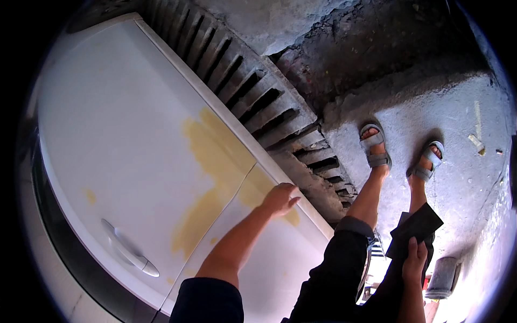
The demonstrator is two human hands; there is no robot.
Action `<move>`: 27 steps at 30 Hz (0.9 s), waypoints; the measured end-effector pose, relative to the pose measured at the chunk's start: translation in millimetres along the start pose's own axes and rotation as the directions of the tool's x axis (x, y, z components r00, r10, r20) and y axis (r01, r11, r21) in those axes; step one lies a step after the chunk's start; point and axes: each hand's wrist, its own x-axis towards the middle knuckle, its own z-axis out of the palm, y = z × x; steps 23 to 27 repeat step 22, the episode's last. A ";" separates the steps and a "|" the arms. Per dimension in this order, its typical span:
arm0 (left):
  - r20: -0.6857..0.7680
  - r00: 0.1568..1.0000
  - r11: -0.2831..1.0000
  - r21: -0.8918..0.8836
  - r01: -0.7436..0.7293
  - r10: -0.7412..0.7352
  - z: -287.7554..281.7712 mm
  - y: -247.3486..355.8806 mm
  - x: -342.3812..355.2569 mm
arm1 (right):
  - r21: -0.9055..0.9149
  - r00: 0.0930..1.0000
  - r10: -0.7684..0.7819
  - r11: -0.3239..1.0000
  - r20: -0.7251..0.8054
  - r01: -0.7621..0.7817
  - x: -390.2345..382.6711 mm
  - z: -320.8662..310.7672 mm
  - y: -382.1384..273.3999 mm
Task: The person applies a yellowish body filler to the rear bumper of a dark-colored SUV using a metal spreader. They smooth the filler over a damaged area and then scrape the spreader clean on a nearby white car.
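A white car door (124,129) fills the left side, with smooth yellow filler patches (207,215) spreading across the seam between two panels. My left hand (280,199) rests on the panel near its lower edge, beside the yellow area. Its thumb stands apart from the fingers, and nothing shows in its grasp. Off to the right, away from the car, my right hand (413,259) grips black sandpaper (419,223), which looks like folded or overlapping flat pieces. The paper is in front of my right leg.
A slotted concrete drain grate (237,81) runs alongside the car. My sandalled feet (375,145) stand on grey concrete flooring (344,126). A door handle (129,250) sticks out from the panel. A dark bucket (442,277) stands near the wall at lower right, and small scraps (476,144) lie on the floor.
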 end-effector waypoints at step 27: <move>-0.143 0.668 0.216 0.880 0.424 -0.731 -43.4 -54.7 61.7 | -0.136 0.998 -0.044 0.989 0.046 0.050 -3.0 -18.2 -7.2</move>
